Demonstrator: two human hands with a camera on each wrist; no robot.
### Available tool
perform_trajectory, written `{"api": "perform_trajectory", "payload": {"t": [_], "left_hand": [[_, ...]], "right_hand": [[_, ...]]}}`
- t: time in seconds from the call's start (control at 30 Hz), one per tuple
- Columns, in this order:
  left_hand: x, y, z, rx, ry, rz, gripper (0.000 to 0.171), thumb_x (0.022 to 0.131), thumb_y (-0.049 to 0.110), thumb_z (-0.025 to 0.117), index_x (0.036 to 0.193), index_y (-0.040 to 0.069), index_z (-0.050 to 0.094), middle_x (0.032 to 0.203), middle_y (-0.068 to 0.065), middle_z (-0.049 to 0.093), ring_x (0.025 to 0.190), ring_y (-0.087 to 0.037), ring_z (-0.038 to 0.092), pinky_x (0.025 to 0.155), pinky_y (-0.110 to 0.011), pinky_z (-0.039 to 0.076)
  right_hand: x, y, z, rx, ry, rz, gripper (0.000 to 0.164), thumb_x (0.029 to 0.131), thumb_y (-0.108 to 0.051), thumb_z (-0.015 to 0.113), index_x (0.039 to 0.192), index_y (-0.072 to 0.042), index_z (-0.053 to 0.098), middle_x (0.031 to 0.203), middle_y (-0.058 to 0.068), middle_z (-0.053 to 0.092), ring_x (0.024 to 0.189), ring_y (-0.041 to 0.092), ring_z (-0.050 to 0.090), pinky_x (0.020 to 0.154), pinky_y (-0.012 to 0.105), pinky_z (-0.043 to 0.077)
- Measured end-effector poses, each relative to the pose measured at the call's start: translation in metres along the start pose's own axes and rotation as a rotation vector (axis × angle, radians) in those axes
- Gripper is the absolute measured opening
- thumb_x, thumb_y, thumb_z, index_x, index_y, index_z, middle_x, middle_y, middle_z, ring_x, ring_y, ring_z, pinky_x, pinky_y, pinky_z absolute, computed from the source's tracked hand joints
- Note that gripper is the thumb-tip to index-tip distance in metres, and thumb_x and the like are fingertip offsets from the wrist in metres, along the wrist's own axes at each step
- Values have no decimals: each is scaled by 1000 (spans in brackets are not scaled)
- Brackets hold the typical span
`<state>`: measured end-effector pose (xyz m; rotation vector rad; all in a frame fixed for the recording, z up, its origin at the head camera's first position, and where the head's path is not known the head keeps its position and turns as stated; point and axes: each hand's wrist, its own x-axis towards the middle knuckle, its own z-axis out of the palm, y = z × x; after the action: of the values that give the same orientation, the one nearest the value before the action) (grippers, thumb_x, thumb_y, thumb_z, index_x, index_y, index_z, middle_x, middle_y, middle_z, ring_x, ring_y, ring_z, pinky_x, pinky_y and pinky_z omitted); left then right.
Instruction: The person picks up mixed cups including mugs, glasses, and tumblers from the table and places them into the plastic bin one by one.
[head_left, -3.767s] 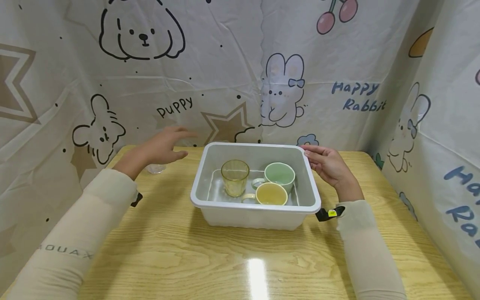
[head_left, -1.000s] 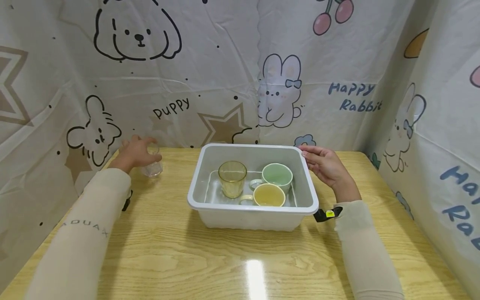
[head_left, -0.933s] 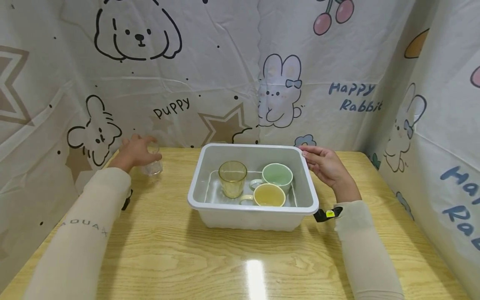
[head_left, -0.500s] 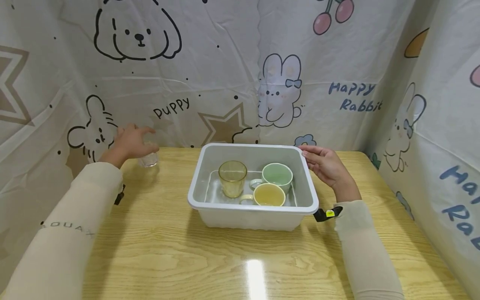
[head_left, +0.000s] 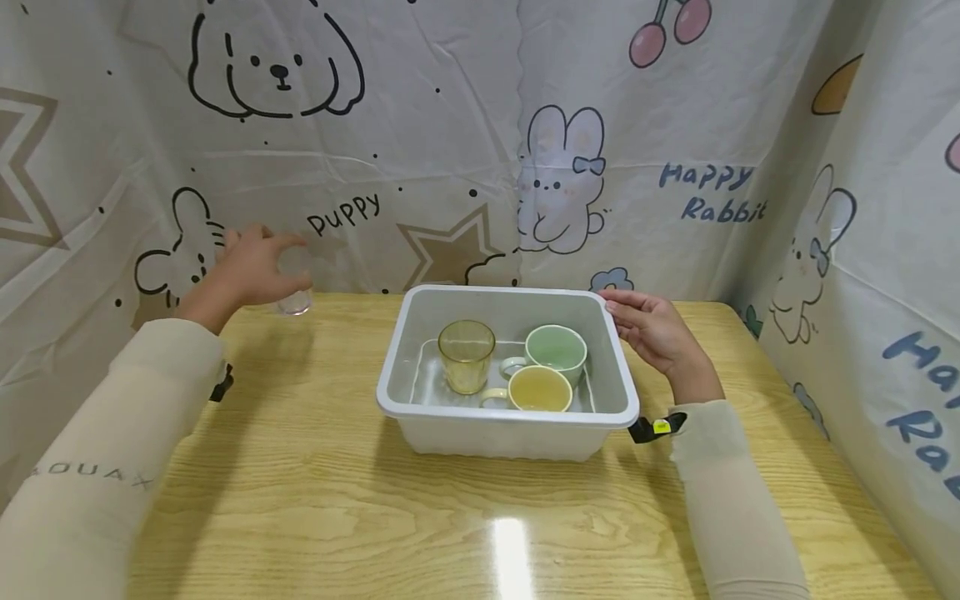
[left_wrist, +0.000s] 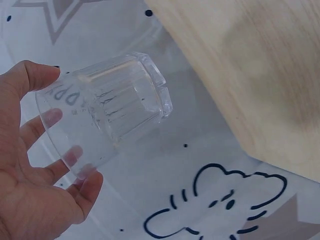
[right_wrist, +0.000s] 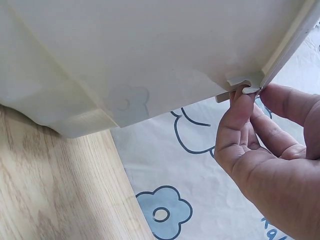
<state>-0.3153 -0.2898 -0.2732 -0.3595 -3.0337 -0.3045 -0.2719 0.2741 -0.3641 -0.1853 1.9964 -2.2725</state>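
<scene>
My left hand (head_left: pixel 251 265) grips a clear drinking glass (left_wrist: pixel 107 102) around its rim end, thumb on one side and fingers on the other. In the head view the glass hangs above the table's back left, its thick base downward. A white plastic basin (head_left: pixel 506 421) stands mid-table. Inside it are an amber glass (head_left: pixel 467 358), a green mug (head_left: pixel 558 354) and a yellow mug (head_left: pixel 540 390). My right hand (head_left: pixel 656 333) pinches the basin's rim at its far right corner; the right wrist view shows thumb and fingers at the rim's edge (right_wrist: pixel 250 87).
The wooden table (head_left: pixel 360 525) runs up to a printed cloth (head_left: pixel 450 125) that hangs behind it and at both sides. Left of the basin, bare wood lies between it and my left arm.
My left hand reached left to the clear glass, took hold of its upper part and lifted it up off the table. My right hand stays at the basin's corner.
</scene>
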Motion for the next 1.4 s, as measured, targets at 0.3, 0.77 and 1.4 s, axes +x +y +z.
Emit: {"api": "perform_trajectory", "payload": {"t": [0.3,0.77,1.4], "left_hand": [[-7,21,-13,42,46,59,65,94,42,59,151,12,50,143,-38,34,112,-54,29,87,-68,28],[-23,61,-34,107,37,162,62,94,41,61,150,19,51,145,-31,38,116,-51,34,84,-61,35],[-46,103,-51,99,46,265,62,92,37,60,152,25,51,144,-24,43,118,-46,35,90,-62,33]], "right_hand": [[1,0,-1,11,-6,-3,30,100,-12,67,128,-2,65,115,1,69,98,13,68,85,23,57],[1,0,-1,22,-8,-4,30,99,-12,69,126,-2,66,115,1,70,98,14,69,85,23,58],[1,-1,0,51,-15,-10,24,99,-8,68,122,-4,70,114,2,70,98,14,69,86,24,58]]}}
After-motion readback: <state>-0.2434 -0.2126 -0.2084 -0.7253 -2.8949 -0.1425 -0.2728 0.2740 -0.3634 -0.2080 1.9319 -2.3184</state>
